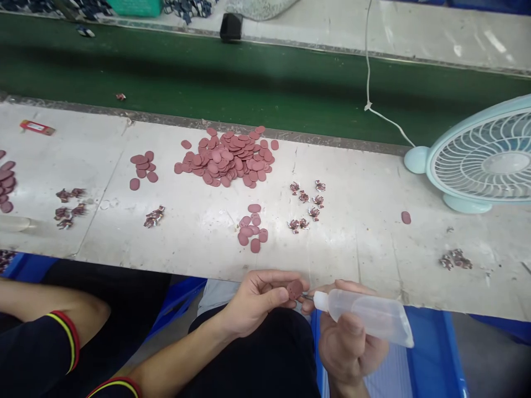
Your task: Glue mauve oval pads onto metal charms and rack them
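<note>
A small reddish-brown oval disc point(295, 289) is pinched between the thumb and fingers of my left hand point(265, 301), just off the table's front edge. My right hand point(350, 337) is wrapped round a translucent squeeze bottle point(369, 315) tilted on its side. The bottle's white cap and thin nozzle point left and reach the disc; whether the tip touches it I cannot tell. Beyond my hands lies a small group of similar oval discs point(249, 231). To its right sit several small brown-and-white figure pieces point(314, 213).
A large heap of oval discs point(232, 157) lies mid-table. A pale blue fan point(489, 157) stands at the right, its white cord point(390, 119) crossing the green strip point(315, 94) behind. At left, a co-worker's arm point(53, 304) shows beside more discs and pieces. Blue bins point(435, 342) are below the table.
</note>
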A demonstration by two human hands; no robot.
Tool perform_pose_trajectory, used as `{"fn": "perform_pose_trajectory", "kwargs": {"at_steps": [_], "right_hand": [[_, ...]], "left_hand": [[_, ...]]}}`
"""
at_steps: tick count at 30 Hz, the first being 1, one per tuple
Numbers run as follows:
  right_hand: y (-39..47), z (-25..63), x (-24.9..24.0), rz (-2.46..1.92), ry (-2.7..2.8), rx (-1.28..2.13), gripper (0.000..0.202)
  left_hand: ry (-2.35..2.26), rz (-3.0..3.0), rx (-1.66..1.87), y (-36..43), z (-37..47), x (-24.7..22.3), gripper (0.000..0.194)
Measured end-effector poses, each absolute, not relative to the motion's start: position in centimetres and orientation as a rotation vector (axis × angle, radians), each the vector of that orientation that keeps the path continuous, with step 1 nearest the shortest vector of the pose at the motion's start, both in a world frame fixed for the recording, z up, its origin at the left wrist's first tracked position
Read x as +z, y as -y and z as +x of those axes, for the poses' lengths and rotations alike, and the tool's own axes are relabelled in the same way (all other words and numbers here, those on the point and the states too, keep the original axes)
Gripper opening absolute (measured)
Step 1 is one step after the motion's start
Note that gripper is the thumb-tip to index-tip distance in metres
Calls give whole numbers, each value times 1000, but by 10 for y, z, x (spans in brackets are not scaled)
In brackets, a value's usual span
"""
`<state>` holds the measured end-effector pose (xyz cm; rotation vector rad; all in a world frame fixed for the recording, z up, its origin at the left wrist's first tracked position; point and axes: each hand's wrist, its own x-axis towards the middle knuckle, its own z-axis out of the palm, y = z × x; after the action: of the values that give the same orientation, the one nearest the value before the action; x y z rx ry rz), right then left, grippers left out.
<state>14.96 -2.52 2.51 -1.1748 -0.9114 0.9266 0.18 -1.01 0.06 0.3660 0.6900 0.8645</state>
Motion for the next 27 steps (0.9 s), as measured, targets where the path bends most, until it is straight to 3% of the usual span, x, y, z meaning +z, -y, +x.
{"fn": "perform_pose_trajectory", "kwargs": {"at_steps": [27], "right_hand": [[21,144,28,-1253,1063,785,25]], "left_hand": [[-641,337,921,8,2,0,32]]}}
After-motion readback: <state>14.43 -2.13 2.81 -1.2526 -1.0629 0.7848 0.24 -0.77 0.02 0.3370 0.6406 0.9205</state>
